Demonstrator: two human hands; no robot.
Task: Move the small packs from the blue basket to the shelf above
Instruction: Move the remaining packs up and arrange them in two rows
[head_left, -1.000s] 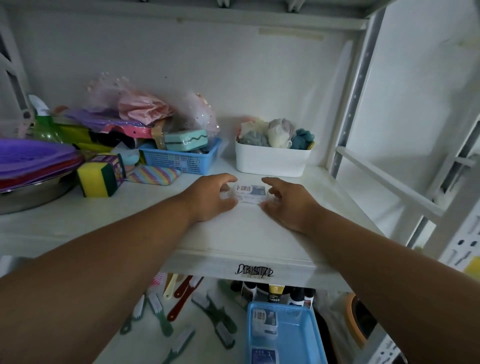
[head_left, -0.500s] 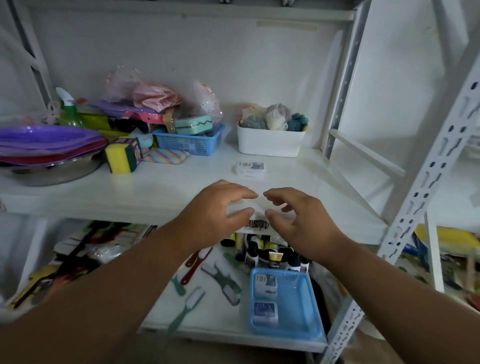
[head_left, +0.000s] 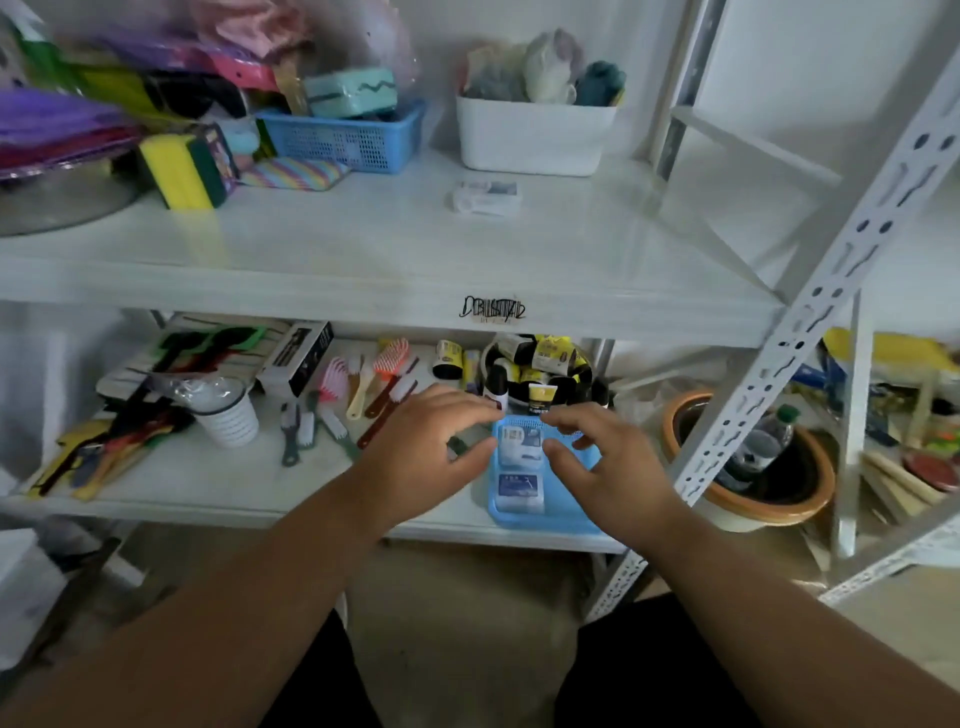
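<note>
A blue basket (head_left: 576, 519) sits on the lower shelf, near its front edge. Two small white-and-blue packs lie in it: a far pack (head_left: 519, 449) and a near pack (head_left: 520, 491). One more small pack (head_left: 485, 197) lies on the upper shelf (head_left: 363, 260), in front of a white tub. My left hand (head_left: 426, 452) hovers just left of the far pack, fingers loosely spread, holding nothing. My right hand (head_left: 602, 467) hovers over the basket's right half, also empty, thumb pointing toward the far pack.
The upper shelf carries a white tub (head_left: 535, 137) of cloths, another blue basket (head_left: 343, 140), a yellow-green sponge (head_left: 182, 171) and bowls at the left. On the lower shelf lie brushes (head_left: 363, 389), a cup (head_left: 226, 415) and bottles (head_left: 540, 374) behind the basket. A slanted shelf post (head_left: 810, 322) stands at the right.
Both hands left the pack on the upper shelf and dropped to the lower shelf, over the blue basket. The camera tilted down with them.
</note>
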